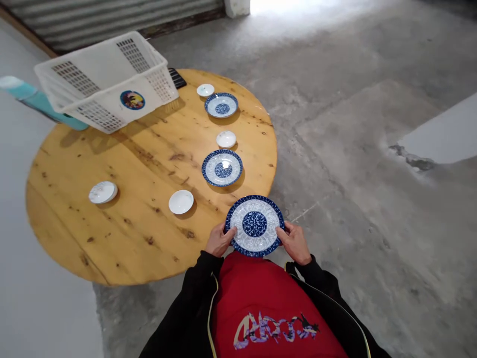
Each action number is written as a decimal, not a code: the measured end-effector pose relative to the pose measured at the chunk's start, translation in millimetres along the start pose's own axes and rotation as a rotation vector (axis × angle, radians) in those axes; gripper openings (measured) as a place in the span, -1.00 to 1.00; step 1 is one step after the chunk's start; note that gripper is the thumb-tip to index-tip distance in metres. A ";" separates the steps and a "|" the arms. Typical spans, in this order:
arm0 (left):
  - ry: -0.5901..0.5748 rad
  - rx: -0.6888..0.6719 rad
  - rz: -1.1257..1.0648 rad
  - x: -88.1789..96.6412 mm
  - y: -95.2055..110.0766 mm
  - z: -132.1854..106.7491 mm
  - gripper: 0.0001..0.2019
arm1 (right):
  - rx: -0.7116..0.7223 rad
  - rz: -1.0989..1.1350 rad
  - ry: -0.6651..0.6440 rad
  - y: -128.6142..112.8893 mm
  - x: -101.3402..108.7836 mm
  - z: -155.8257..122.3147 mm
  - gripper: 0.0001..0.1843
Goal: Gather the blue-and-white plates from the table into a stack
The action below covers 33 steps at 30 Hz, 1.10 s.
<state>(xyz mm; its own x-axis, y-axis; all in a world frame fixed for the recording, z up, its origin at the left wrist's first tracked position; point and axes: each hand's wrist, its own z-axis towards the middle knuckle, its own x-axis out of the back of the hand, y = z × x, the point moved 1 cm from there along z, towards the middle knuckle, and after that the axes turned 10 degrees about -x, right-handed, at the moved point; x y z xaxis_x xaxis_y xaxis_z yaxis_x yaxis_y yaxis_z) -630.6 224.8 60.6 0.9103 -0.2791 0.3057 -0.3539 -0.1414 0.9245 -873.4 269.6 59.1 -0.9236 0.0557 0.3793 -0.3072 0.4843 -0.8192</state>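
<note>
Between my two hands I hold a blue-and-white patterned plate (pixel 255 223) close to my body, above the near right edge of the round wooden table (pixel 149 258). My left hand (pixel 219 239) grips its left rim, thumb on top. On the right rim, my right hand (pixel 295 241) grips in the same way; the fingers of both hands are partly hidden beneath. Just beyond lies a second blue-and-white plate (pixel 222 168), and farther back a third one (pixel 221 105). A small white bowl (pixel 181 202) stands left of the held plate.
Two small white dishes (pixel 226 139) (pixel 205 90) sit near the blue plates. Stacked white dishes (pixel 103 192) are at the left. A white plastic basket (pixel 112 84) stands at the back, with a dark slotted object (pixel 177 78) and a turquoise object (pixel 40 102) beside it. Concrete floor (pixel 354 199) lies right.
</note>
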 end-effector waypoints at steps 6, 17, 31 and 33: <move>0.303 -0.027 0.090 28.9 4.6 71.5 -0.73 | 0.146 -0.158 -0.134 -79.6 -10.0 118.1 -0.74; 0.516 0.117 0.245 76.1 -6.5 156.2 -0.75 | 0.282 -0.279 -0.279 -150.4 -69.4 249.4 -0.71; 0.297 0.333 0.473 94.5 -4.1 171.4 -0.73 | 0.453 -0.767 -0.383 -166.7 -79.3 287.9 -0.69; 0.284 0.357 0.477 96.2 -2.1 171.9 -0.73 | 0.516 -0.951 -0.359 -172.0 -81.0 292.6 -0.67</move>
<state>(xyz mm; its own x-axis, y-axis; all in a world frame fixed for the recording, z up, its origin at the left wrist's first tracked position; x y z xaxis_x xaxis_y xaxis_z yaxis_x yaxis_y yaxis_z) -579.2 34.9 48.9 0.6397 -0.1344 0.7568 -0.7376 -0.3842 0.5553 -812.9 -73.7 43.3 -0.2525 -0.4354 0.8641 -0.8989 -0.2250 -0.3761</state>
